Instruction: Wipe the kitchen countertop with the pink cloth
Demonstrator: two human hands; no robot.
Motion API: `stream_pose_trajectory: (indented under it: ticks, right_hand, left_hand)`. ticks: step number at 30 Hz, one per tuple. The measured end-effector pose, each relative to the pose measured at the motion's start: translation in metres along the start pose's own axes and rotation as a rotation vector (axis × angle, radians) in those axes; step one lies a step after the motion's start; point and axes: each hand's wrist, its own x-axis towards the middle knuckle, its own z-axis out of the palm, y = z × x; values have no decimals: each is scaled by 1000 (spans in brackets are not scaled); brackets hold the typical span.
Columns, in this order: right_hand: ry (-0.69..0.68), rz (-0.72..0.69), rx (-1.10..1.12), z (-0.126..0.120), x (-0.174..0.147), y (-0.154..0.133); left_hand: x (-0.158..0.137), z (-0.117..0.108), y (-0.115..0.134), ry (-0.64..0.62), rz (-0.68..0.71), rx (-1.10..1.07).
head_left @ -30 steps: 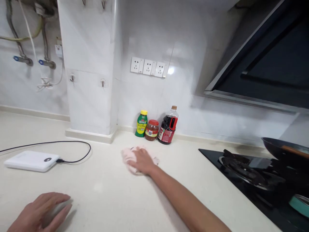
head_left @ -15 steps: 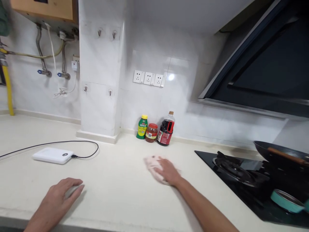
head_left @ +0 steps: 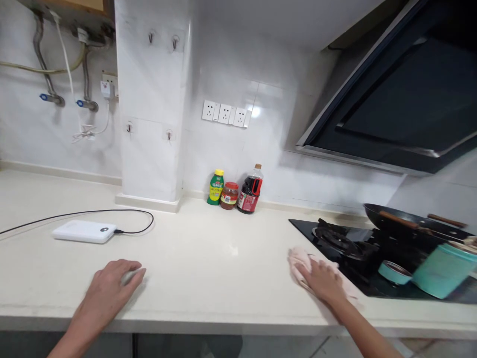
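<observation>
Pink cloth [head_left: 302,263], crumpled, lies flat on the cream countertop [head_left: 208,258] and touches the front left corner of the black gas hob [head_left: 372,248], with its right part reaching along the hob's near edge. Right hand [head_left: 323,281] lies palm-down on top of the cloth, fingers spread and pressing rather than closed around it; the cloth's left end shows beyond the fingertips. Left hand [head_left: 112,286] rests flat on the countertop well to the left of the hob, fingers loosely together, holding nothing, seemingly as a brace.

Judged from this pose, wiping goes best with the palm kept flat and the pressure even, so that the cloth stays spread and does not bunch; strokes along the hob's edge should overlap, and the cloth should stay clear of the burner grate [head_left: 335,237].

On the hob stand a dark wok [head_left: 402,221], a teal pot [head_left: 443,271] and a small teal lid or dish [head_left: 394,272]. Behind and left of the hob, against the tiled wall, stand a green bottle [head_left: 215,187], a red-lidded jar [head_left: 229,195] and a soy sauce bottle [head_left: 250,190]. Far left of the hob lies a white power bank [head_left: 84,231] with a black cable [head_left: 141,223].
</observation>
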Motion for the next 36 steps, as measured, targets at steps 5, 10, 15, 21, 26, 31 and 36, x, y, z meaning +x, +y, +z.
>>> stream_pose_trajectory:
  ticks: [5, 10, 15, 21, 26, 31, 36]
  right_hand:
    - [-256, -199, 109, -20, -38, -123]
    - [-381, -647, 304, -53, -104, -247]
    - [-364, -1020, 591, -78, -154, -294]
    - [-317, -982, 639, -71, -151, -239]
    - [-277, -639, 413, -41, -122, -118]
    - [-171, -312, 21, -8, -76, 37]
    - [-138, 71, -190, 8, -33, 93]
  left_hand:
    - [-1, 0, 4, -5, 21, 17]
    - [-2, -5, 10, 45, 2, 29]
    - [-1, -3, 5, 47, 20, 46]
    - [1, 1, -3, 21, 22, 90]
    - [0, 1, -5, -12, 42, 114]
    - [0, 3, -9, -22, 71, 125]
    - [0, 5, -8, -8, 72, 134]
